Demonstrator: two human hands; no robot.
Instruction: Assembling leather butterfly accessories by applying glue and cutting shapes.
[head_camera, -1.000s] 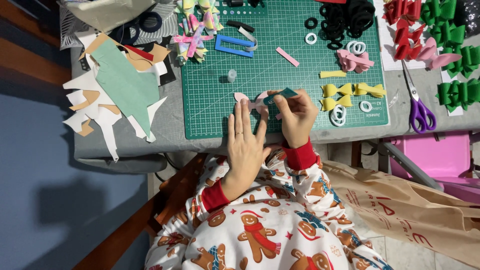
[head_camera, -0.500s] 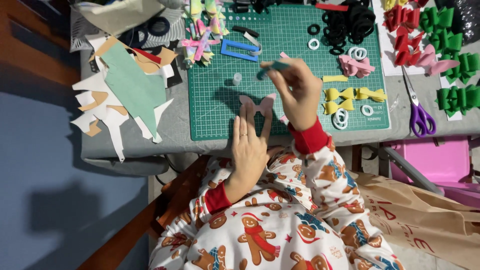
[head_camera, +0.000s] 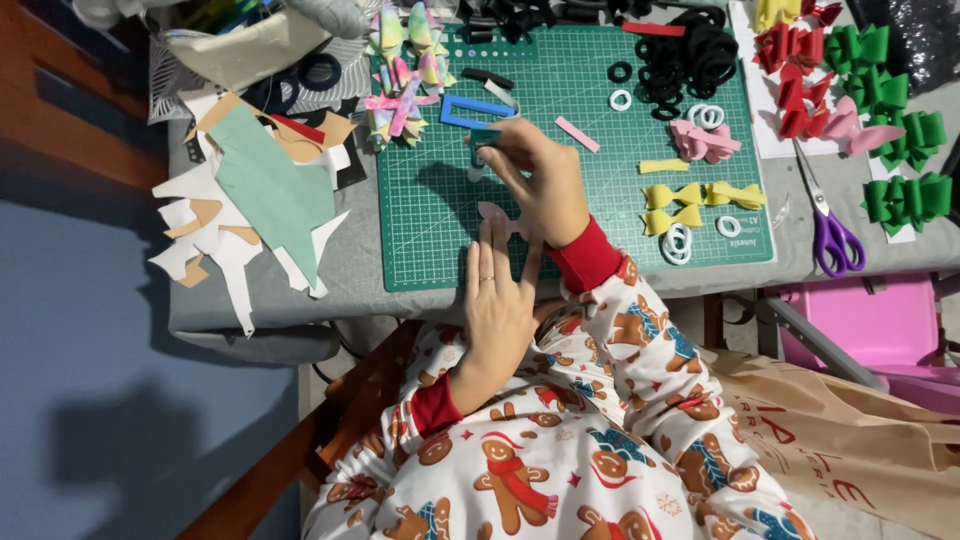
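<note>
The left hand (head_camera: 497, 300) lies flat and open, palm down, at the near edge of the green cutting mat (head_camera: 440, 230), its fingertips pressing on a pale pink bow-shaped cutout (head_camera: 497, 215) that sits on the mat just inside that edge. The right hand (head_camera: 537, 180) is raised over the middle of the mat, just beyond the cutout, with its fingers pinched closed around a small teal-capped tube (head_camera: 483, 140); what kind of tube it is cannot be told. Just beside the tube, toward the far edge of the mat, lies a blue rectangular frame (head_camera: 478, 108), and a pink strip (head_camera: 577, 134) lies just right of the hand.

Toward the mat's right edge lie yellow bows (head_camera: 690, 200), a pink bow (head_camera: 703, 140) and white rings (head_camera: 677, 243), with a heap of black rings (head_camera: 690, 55) near the far right corner. Multicoloured bows (head_camera: 403, 70) sit at the far left corner of the mat. On the tabletop (head_camera: 250, 310) left of the mat is a pile of paper scraps (head_camera: 262, 195) in green, white and tan. Right of the mat lie purple-handled scissors (head_camera: 830, 225), with red bows (head_camera: 795, 75) and green bows (head_camera: 905, 150) toward the far right corner of the tabletop.
</note>
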